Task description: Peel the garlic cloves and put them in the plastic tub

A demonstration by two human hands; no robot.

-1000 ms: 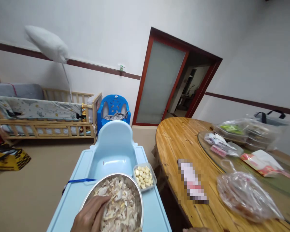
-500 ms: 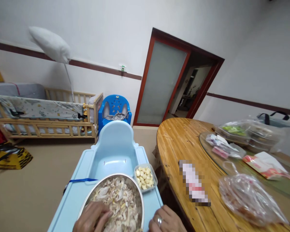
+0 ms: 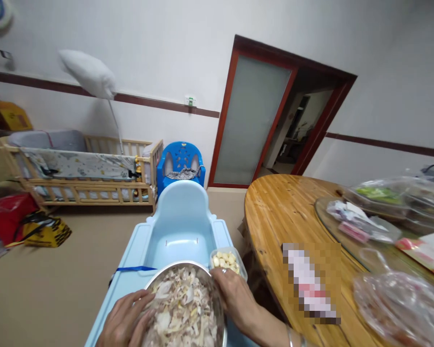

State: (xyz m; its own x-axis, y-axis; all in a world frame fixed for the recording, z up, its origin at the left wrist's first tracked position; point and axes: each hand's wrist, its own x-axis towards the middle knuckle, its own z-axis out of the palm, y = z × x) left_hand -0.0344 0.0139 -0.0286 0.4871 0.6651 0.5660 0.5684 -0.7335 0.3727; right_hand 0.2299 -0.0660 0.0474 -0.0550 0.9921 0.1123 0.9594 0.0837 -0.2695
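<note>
A steel bowl (image 3: 202,271) heaped with pale garlic skins (image 3: 184,313) rests on the tray of a light blue high chair (image 3: 179,226). My left hand (image 3: 125,320) curls over the bowl's left rim, fingers reaching into the skins. On the right rim lies my right hand (image 3: 235,299), with a ring on one finger, fingers bent against the bowl's edge. Just behind that hand stands a small clear tub of peeled garlic cloves (image 3: 227,259).
To the right is a round wooden table (image 3: 282,217) with a glass turntable, plastic bags (image 3: 401,303) and packets. A blue plastic chair (image 3: 181,161), a wooden cot (image 3: 79,178) and bags on the floor (image 3: 39,229) are behind. A doorway (image 3: 292,130) stands open.
My right hand has come up from the bottom edge onto the bowl's right rim. The left hand has stayed at the left rim. The view has shifted left.
</note>
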